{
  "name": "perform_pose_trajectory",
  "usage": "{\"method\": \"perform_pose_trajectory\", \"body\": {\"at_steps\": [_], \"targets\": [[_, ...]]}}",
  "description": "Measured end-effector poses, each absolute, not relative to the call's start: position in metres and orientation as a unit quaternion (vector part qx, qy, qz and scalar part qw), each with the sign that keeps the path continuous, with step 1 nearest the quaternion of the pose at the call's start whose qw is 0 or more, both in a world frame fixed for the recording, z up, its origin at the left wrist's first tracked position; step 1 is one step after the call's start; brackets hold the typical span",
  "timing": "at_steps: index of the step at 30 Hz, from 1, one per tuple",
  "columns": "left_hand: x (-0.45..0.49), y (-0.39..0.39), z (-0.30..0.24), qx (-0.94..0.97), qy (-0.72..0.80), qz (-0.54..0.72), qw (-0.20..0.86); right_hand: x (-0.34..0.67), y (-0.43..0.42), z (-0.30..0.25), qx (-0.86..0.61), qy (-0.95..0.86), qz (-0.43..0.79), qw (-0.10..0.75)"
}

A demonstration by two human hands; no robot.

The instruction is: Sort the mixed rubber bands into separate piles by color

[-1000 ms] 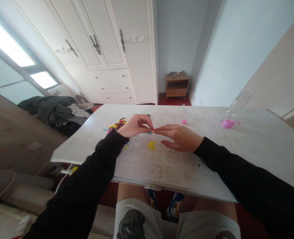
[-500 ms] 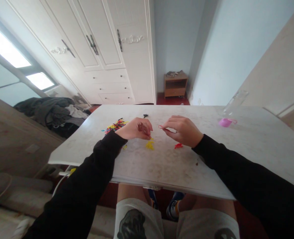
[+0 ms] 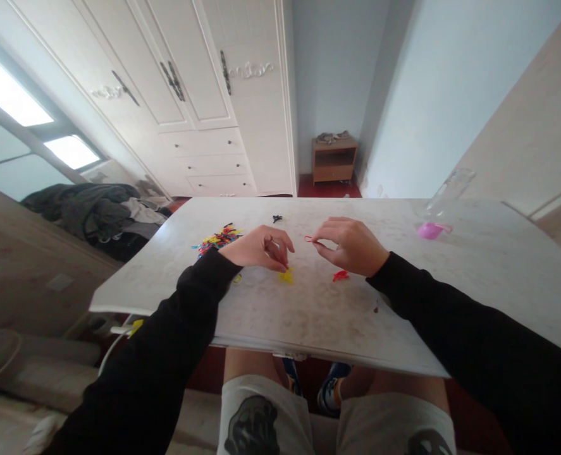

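Note:
My right hand (image 3: 353, 245) pinches a small red band (image 3: 307, 239) between thumb and forefinger above the white table (image 3: 308, 303). My left hand (image 3: 258, 248) rests on the table with its fingers curled down at a little yellow heap of bands (image 3: 286, 275); whether it grips one is hidden. A second small red piece (image 3: 340, 275) lies just under my right hand. A heap of mixed coloured bands (image 3: 218, 239) lies beyond my left wrist.
A small black piece (image 3: 277, 218) lies farther back on the table. A clear bottle (image 3: 446, 189) and a pink cap (image 3: 429, 230) stand at the back right. White wardrobes fill the wall behind, clothes are heaped at the left.
My hands met fingertip to fingertip a second ago and have since drawn apart. The right hand came away holding a red band. The left dropped onto the yellow heap.

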State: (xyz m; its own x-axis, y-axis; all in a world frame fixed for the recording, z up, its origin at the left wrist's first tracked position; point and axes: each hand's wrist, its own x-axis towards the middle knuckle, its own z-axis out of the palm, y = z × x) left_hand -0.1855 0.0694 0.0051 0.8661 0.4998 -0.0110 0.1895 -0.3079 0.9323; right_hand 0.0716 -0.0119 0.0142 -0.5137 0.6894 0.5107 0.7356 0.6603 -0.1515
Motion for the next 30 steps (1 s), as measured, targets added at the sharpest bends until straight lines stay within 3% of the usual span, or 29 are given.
{"method": "perform_pose_trajectory", "body": {"at_steps": [4, 9, 13, 19, 30], "targets": [[-0.186, 0.069, 0.007, 0.807, 0.234, 0.210, 0.500, 0.080, -0.008, 0.021, -0.425, -0.868, 0.027, 0.257], [-0.189, 0.071, 0.008, 0.823, 0.244, 0.326, 0.395, 0.102, 0.001, 0.029, -0.363, -0.888, 0.244, 0.141], [-0.190, 0.074, 0.008, 0.838, 0.237, 0.361, 0.334, 0.115, 0.005, 0.033, -0.366, -0.867, 0.323, 0.104], [-0.190, 0.075, 0.006, 0.855, 0.243, 0.354, 0.290, 0.124, 0.006, 0.030, -0.392, -0.833, 0.386, 0.051], [-0.191, 0.076, 0.005, 0.858, 0.259, 0.355, 0.268, 0.117, 0.002, 0.027, -0.444, -0.805, 0.394, 0.012]]}}
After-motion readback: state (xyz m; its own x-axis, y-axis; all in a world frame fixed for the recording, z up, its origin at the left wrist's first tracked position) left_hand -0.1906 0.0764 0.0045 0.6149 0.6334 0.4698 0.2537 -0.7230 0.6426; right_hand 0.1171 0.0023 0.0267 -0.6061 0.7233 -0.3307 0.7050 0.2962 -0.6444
